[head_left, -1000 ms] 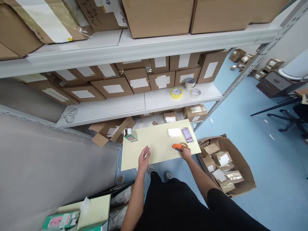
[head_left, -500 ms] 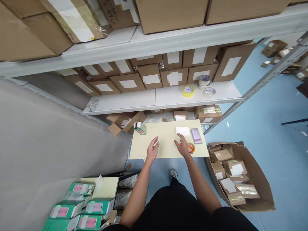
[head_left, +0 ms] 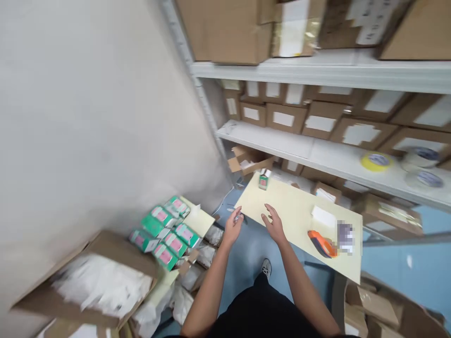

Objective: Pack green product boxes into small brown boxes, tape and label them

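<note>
My left hand (head_left: 233, 226) is raised beside the left edge of the pale yellow table (head_left: 296, 211), fingers apart and holding nothing. Over the table's front edge, my right hand (head_left: 274, 224) is open too, with its palm turned inward. A small green box (head_left: 263, 180) with a raised white flap stands at the table's back left corner. Right of my right hand lies an orange tape dispenser (head_left: 322, 244). Behind it are a white slip or pad (head_left: 323, 216) and a blurred-out purple-grey item (head_left: 345, 237).
Green boxes with pink panels (head_left: 175, 243) crowd a low table at left, beside an open carton of white packing material (head_left: 102, 284). Shelves of cardboard boxes (head_left: 283, 117) rise behind; yellow tape (head_left: 376, 161) sits on one. A large carton of parcels (head_left: 380, 305) stands at lower right.
The view has swung left, bringing in the green boxes and the open carton. My right hand has left the tape dispenser's side and sits left of it. Both hands remain open.
</note>
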The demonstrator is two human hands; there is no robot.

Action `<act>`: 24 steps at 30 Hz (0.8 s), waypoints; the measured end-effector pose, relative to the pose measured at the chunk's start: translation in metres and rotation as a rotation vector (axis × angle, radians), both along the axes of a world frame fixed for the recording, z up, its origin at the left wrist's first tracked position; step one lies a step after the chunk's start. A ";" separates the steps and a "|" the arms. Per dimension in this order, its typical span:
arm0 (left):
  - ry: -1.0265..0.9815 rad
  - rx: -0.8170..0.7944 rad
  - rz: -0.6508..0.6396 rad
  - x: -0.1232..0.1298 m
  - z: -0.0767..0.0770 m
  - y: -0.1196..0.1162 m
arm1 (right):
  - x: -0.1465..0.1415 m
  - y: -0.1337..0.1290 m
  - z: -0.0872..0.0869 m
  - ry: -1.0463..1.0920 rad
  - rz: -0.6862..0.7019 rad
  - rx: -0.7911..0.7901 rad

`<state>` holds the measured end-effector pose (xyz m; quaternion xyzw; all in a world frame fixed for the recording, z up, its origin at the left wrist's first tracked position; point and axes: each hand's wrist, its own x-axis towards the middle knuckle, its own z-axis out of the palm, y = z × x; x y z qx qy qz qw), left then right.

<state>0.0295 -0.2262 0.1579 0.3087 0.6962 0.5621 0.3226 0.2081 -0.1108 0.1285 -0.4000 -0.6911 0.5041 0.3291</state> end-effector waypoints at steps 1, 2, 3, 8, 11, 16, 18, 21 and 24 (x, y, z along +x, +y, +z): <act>-0.006 0.011 0.054 -0.011 0.001 -0.022 | -0.018 -0.012 0.002 -0.001 0.062 0.019; -0.012 0.025 0.109 -0.021 0.001 -0.045 | -0.037 -0.026 0.003 -0.002 0.126 0.044; -0.014 0.040 0.166 -0.031 0.002 -0.070 | -0.056 -0.041 0.005 -0.004 0.192 0.074; -0.016 0.109 0.465 -0.074 -0.001 -0.217 | -0.147 -0.145 0.016 0.004 0.474 0.203; -0.025 0.141 0.610 -0.089 -0.007 -0.314 | -0.189 -0.230 0.018 0.059 0.596 0.217; 0.004 0.157 0.821 -0.103 -0.024 -0.476 | -0.240 -0.385 0.011 0.085 0.804 0.207; -0.005 0.141 0.908 -0.108 -0.029 -0.535 | -0.258 -0.443 0.007 0.079 0.900 0.226; -0.009 0.123 1.022 -0.115 -0.032 -0.614 | -0.285 -0.517 0.003 0.059 1.027 0.237; 0.003 0.109 1.094 -0.123 -0.036 -0.677 | -0.312 -0.574 -0.001 0.047 1.119 0.282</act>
